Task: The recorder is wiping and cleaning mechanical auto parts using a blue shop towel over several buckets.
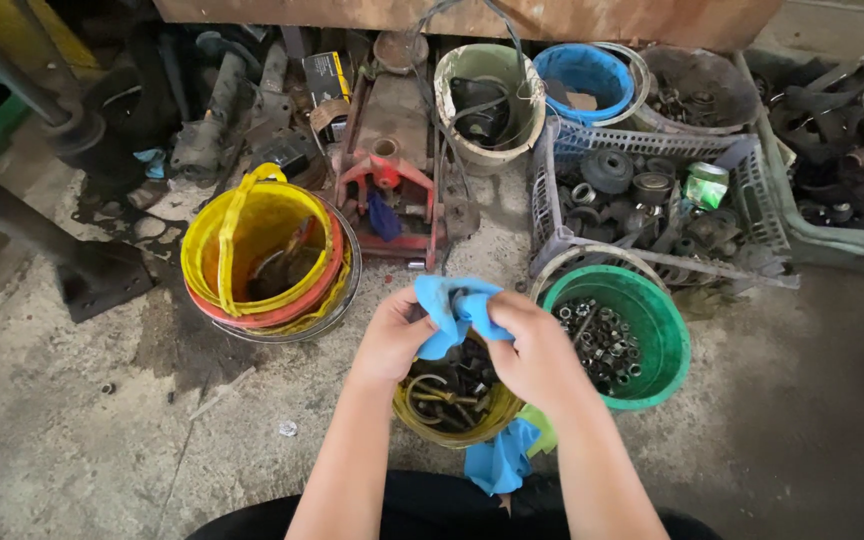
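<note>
Crate: a grey crate (764, 205) is holding dark metal parts.
Yellow bucket: a yellow bucket (214, 225) is standing left of the hands.
Green tub: a green tub (667, 330) is holding nuts.
Small tub: a small tub (452, 425) of bolts is sitting under the hands.
Hands: the left hand (392, 335) and right hand (532, 355) are both closing around a blue cloth (457, 305) above the small tub.

Setting: a mechanic's workshop, probably vehicle repair, judging by the oil-stained concrete floor (72, 420), a green bowl of loose nuts (642, 345), a grey crate of bearings and bushings (752, 190), a red jack (392, 200) and greasy metal parts along the wall.
</note>
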